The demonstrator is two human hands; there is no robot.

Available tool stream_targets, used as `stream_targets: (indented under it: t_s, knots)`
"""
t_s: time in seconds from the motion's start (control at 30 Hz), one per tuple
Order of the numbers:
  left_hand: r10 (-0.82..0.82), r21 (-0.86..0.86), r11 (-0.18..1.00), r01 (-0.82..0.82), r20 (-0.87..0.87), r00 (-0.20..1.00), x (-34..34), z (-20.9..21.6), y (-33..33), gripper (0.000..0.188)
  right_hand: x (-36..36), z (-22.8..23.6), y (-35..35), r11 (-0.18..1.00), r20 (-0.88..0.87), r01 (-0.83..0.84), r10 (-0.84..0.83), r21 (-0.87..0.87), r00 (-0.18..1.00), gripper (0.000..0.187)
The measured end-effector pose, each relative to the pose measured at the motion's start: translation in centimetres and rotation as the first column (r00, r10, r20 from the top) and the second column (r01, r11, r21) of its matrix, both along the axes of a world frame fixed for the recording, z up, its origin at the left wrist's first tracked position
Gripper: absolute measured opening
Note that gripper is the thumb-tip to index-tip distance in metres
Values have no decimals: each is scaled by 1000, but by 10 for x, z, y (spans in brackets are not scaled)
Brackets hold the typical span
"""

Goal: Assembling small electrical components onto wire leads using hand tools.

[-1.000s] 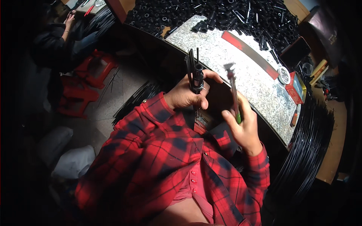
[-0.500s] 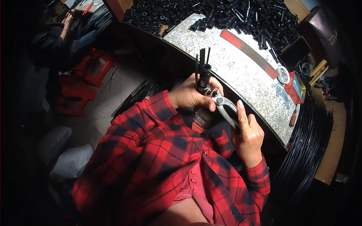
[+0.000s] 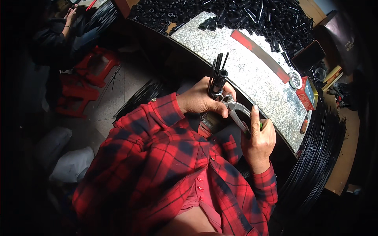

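My left hand [image 3: 202, 100] is wrapped round a black umbrella-frame-like part, a dark tube [image 3: 218, 83] with thin black rods [image 3: 216, 69] standing up beside it. My right hand [image 3: 258, 139] grips the handles of metal pincers [image 3: 237, 108], its index finger stretched along them. Green shows on the handle by the fingers. The pincers' jaws lie against the lower part of the tube, by my left thumb. What exactly sits between the jaws is hidden. Both hands are above my lap, at the near edge of the speckled worktop [image 3: 208, 43].
A heap of black tubular parts [image 3: 236, 13] covers the far worktop. A red-and-grey strip [image 3: 260, 57], a white dish [image 3: 295, 79] and a red box [image 3: 307, 94] lie to the right. Bundled black rods [image 3: 319, 153] hang beyond. Red stools [image 3: 96, 67] and another person [image 3: 59, 43] are at left.
The tube and its rods have shifted slightly right and tilted a little. The pincer handles look spread wider, with green now visible by my right fingers.
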State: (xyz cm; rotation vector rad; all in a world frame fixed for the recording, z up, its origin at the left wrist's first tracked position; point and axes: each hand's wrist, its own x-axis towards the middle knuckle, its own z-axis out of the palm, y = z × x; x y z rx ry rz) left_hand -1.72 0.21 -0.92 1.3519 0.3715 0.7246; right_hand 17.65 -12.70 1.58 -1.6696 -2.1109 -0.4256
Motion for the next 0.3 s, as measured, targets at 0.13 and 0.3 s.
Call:
stream_targets:
  t_s: [0.13, 0.3]
  knots:
    - [17, 78, 997, -15, -22, 1000, 1, 1, -3, 44, 1, 0, -1, 1000, 37, 8, -8, 18, 999, 64]
    - [-59, 36, 997, 64, -129, 990, 1, 0, -1, 55, 3, 9, -2, 1000, 125, -4, 1, 24, 992, 65]
